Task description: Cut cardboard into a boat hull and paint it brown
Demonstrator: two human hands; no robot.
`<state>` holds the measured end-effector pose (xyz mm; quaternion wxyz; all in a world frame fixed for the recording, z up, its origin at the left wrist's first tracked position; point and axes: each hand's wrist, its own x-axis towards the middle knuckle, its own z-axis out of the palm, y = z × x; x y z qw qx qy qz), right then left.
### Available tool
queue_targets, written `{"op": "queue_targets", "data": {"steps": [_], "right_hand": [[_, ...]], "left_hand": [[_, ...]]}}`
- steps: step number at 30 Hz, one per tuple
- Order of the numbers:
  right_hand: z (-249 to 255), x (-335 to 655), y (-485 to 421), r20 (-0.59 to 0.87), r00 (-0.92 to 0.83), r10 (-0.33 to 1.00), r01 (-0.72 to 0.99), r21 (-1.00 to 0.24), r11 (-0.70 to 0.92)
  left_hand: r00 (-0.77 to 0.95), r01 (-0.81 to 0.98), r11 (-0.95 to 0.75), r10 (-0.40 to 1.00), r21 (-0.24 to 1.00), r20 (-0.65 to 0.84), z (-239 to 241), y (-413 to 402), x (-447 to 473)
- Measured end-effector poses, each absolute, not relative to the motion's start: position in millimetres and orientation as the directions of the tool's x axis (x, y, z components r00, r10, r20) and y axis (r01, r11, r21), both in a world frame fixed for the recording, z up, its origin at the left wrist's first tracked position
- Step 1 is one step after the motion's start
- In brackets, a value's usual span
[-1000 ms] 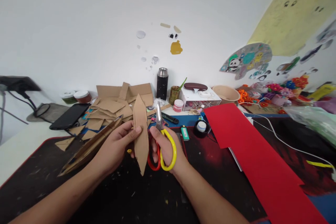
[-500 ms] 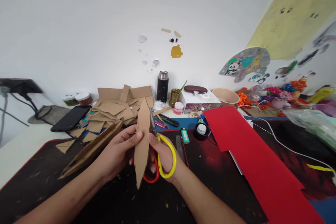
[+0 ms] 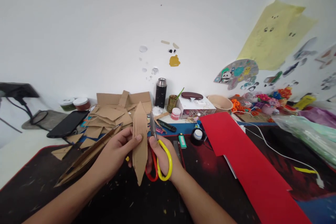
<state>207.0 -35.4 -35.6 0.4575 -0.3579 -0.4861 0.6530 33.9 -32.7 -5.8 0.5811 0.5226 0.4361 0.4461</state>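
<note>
A long cardboard piece [image 3: 140,129], pointed at both ends, stands upright in my left hand [image 3: 122,150], the thumb flat on its front and the other fingers partly hidden behind. Just to its right, my right hand [image 3: 164,157] is closed round scissors [image 3: 165,174] with one yellow and one red handle. Their blades point up and away, beside the cardboard's right edge; I cannot tell whether they touch it. Left of my left hand, a folded cardboard shape [image 3: 81,162] with a long narrow hollow lies on the dark mat.
Cardboard scraps [image 3: 107,115] are heaped at the back left near a black flask [image 3: 161,94]. A large red sheet [image 3: 244,161] covers much of the right side. Between them are a green lighter [image 3: 182,141] and a small black bowl [image 3: 197,136].
The scissors have come slightly away from the cardboard, leaving a wider gap by the blades. The cardboard piece has turned a little in my left hand. The head view has tilted up.
</note>
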Motion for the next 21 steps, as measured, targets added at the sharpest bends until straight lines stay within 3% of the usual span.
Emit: {"op": "queue_targets", "data": {"steps": [7, 16, 21], "right_hand": [[-37, 212, -34, 0.026, -0.285, 0.958, -0.165, -0.986, -0.023], [-41, 213, -31, 0.045, -0.245, 0.969, -0.213, -0.977, -0.008], [-39, 212, -33, 0.073, -0.278, 0.958, -0.2, -0.98, 0.017]], "left_hand": [[0.224, -0.078, 0.05, 0.974, 0.996, -0.032, 4, -33, 35], [0.338, 0.049, 0.043, 0.94, 0.998, -0.057, 9, -35, 40], [0.255, 0.106, -0.018, 0.967, 0.994, -0.01, 13, -25, 28]]}}
